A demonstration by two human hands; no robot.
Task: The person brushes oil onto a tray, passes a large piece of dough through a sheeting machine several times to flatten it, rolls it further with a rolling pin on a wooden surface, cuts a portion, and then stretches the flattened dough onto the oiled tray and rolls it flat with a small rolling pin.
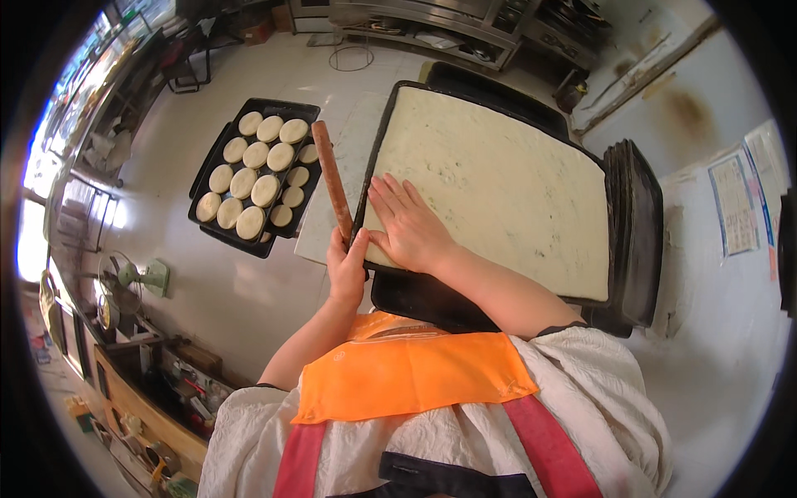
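A wooden rolling pin slants up and away from my left hand. Its lower end sits between my thumb and fingers, right beside the near left corner of a black baking tray. How far my fingers also touch the tray's rim is hidden. A broad sheet of pale dough with green flecks fills this tray almost to its edges. My right hand lies palm down on the dough near that corner, fingers extended and holding nothing. Under its thumb, the dough's edge bulges slightly.
Left of the worktable, stacked black trays carry several round flat dough pieces. More dark trays stand on edge at the right by the wall. A green fan and a metal oven unit stand farther off.
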